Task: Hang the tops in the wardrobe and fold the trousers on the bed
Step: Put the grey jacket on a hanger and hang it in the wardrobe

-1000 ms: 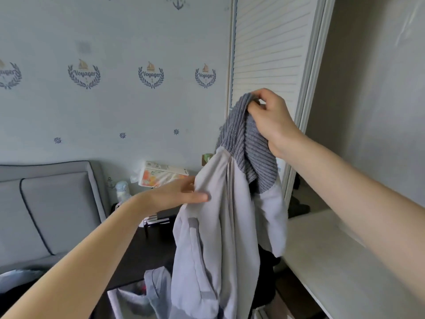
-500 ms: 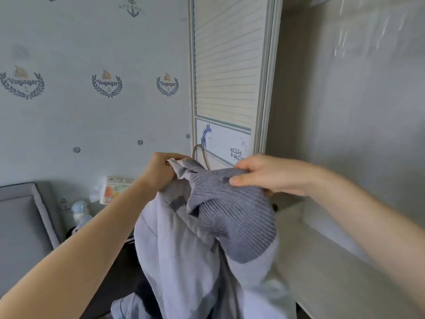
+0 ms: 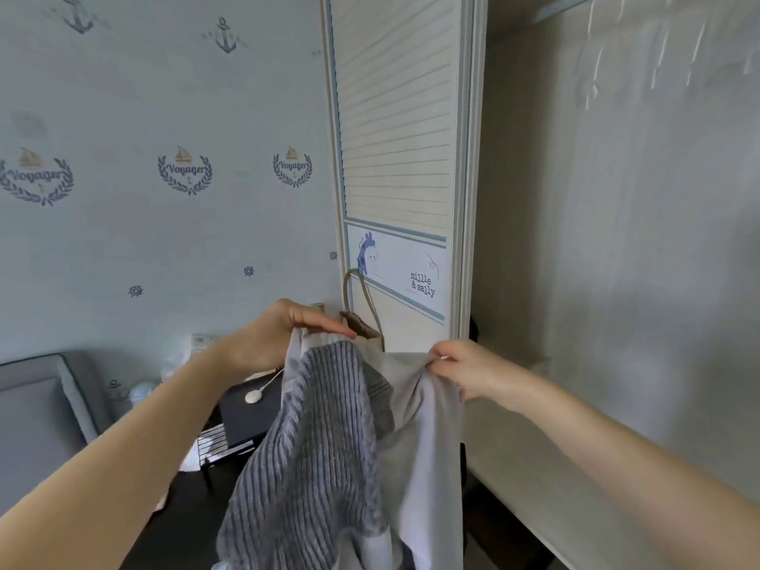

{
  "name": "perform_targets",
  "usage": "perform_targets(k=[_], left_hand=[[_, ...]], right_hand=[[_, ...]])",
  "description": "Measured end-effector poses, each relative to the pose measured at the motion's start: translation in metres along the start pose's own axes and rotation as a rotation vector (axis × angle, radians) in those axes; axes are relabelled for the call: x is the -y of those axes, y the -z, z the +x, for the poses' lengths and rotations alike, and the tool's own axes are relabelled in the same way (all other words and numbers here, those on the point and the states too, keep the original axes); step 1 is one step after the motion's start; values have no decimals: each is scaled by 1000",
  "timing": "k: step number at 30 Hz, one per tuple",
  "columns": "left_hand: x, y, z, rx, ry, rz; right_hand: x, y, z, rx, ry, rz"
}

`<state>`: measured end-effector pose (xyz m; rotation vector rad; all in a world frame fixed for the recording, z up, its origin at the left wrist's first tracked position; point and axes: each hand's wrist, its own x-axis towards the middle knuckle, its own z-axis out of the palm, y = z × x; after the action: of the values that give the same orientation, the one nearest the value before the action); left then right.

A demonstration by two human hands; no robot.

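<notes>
Pale blue wallpaper [image 3: 164,240] printed with anchors and "Voyager" crests fills the left. A grey padded headboard [image 3: 37,421] stands low on the left, a dark nightstand [image 3: 242,417] beside it. A white louvred door [image 3: 399,129] bears a "millie & sally" giraffe panel. Soft daylight falls on a plain grey wall [image 3: 637,281] at right.

Soft, dim daylight falls evenly around my fingers; a faint shadow lies on the wall to their right. Edges bend with wide-angle distortion, slightly soft throughout.
</notes>
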<state>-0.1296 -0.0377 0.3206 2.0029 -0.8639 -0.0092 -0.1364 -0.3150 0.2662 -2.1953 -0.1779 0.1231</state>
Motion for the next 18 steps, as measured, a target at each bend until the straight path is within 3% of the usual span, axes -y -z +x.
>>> perform_targets(k=[2,4,7,11,13,18], left_hand=[[9,26,-11,79,178,161],[11,47,-21,157,292,155],[-4,40,-23,123,258,8],[-25,-12,-10,87,233,22],[-26,-34,-3,22,232,14],[-13,-35,13,-327,205,38]], right_hand=[[12,11,2,-59,36,110],[31,14,1,-129,93,273],[66,14,2,-200,145,400],[103,8,7,-262,195,439],[116,12,9,-300,199,495],[127,26,4,-292,333,406]])
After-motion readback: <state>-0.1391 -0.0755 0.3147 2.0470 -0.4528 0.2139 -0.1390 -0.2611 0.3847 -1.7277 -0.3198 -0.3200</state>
